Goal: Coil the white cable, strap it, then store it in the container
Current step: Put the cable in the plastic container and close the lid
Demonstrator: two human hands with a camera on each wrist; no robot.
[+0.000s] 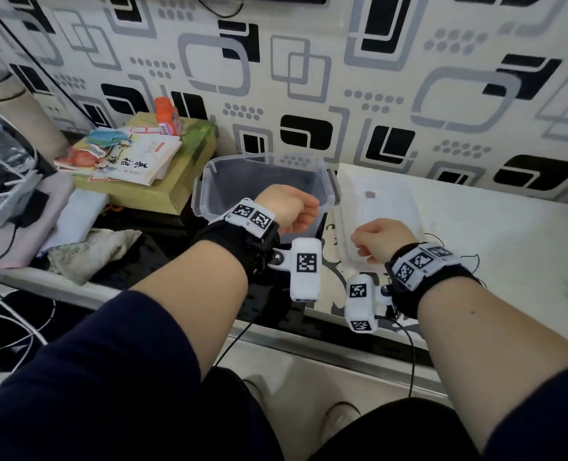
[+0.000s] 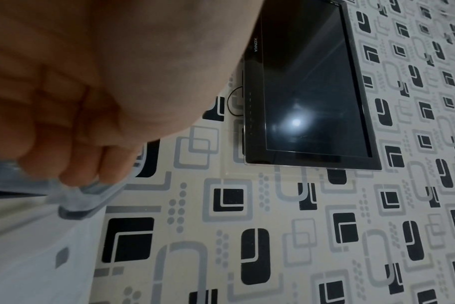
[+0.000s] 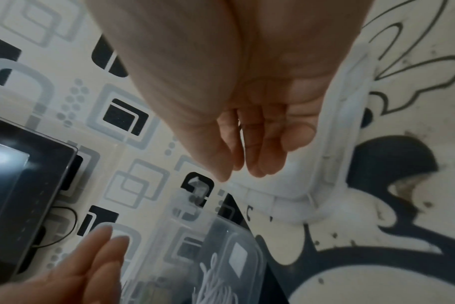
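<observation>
White cable (image 3: 216, 288) lies coiled inside the clear container (image 1: 322, 181), so storing looks done. The left hand (image 1: 289, 207) hovers right over the opening, its fingers (image 3: 104, 242) loosely extended and empty. The right hand (image 1: 380, 239), loosely curled and empty, is nearer the lid (image 1: 405, 207) on the table (image 1: 509, 261), probably next.

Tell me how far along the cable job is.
Coiled white cable already lies inside the clear container; any strap is not discernible. Left hand is at the container, right hand over the lid, holding nothing. Possibly left: fit the lid.
</observation>
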